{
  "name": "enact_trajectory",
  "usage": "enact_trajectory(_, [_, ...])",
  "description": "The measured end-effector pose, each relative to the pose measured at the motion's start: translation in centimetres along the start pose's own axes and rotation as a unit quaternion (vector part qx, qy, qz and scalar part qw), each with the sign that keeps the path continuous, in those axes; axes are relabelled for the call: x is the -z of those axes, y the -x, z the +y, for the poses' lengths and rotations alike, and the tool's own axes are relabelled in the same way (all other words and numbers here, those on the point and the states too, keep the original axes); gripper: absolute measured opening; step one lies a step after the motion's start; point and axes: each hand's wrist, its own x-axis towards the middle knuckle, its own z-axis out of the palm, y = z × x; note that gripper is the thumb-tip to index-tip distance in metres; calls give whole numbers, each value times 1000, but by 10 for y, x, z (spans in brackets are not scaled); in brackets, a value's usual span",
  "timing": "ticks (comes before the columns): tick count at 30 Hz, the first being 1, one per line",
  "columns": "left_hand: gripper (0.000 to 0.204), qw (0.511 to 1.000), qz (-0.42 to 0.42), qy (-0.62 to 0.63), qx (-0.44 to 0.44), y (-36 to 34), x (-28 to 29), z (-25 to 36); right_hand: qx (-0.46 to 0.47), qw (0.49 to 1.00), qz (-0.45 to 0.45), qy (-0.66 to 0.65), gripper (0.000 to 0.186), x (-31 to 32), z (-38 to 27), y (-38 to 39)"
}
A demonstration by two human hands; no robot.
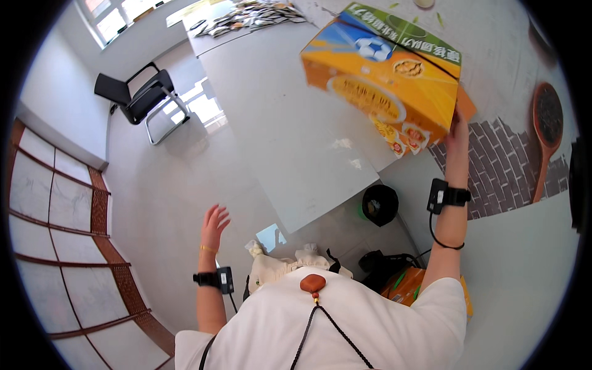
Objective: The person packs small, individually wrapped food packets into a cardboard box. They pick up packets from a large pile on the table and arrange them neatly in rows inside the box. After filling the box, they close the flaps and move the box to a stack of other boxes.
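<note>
The left hand is close to the body, over the floor; its fingers are a bit bent and apart, with nothing in them. Farther out, to the right, the right hand is clamped on the near right end of a big yellow cardboard carton. Most of its fingers are hidden, so I cannot tell how they are set. The carton lies ahead of this hand and to its left. Its long side runs on a slant, from far left to near right, and it is tipped. The right hand touches it; the left hand is well apart from it. The carton is over the white table, but I cannot tell if it touches it. To its right are a brick-patterned mat and a wooden spoon. Far off is a black chair.
</note>
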Motion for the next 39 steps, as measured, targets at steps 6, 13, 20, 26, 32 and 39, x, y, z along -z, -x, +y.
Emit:
enact_trajectory(6, [59, 979, -165, 91, -75, -35, -40, 82, -189, 972, -139, -3, 34, -92, 120, 105])
enact_trajectory(13, [63, 989, -139, 40, -37, -48, 84, 62, -217, 972, -90, -4, 34, -159, 256, 190])
enact_trajectory(20, [54, 990, -110, 64, 65, -65, 190, 59, -2, 983, 178, -44, 21, -194, 324, 176])
enact_trajectory(26, [49, 984, -153, 35, 82, -119, 217, 67, -170, 976, 130, -44, 17, -214, 445, 150])
enact_trajectory(32, [44, 984, -169, -11, 61, -193, 241, 103, -298, 917, 192, -180, 18, -361, 546, 104])
enact_trajectory(39, [42, 990, -114, -49, 71, -311, 311, 164, -395, 893, -60, -208, 19, -529, 647, -5])
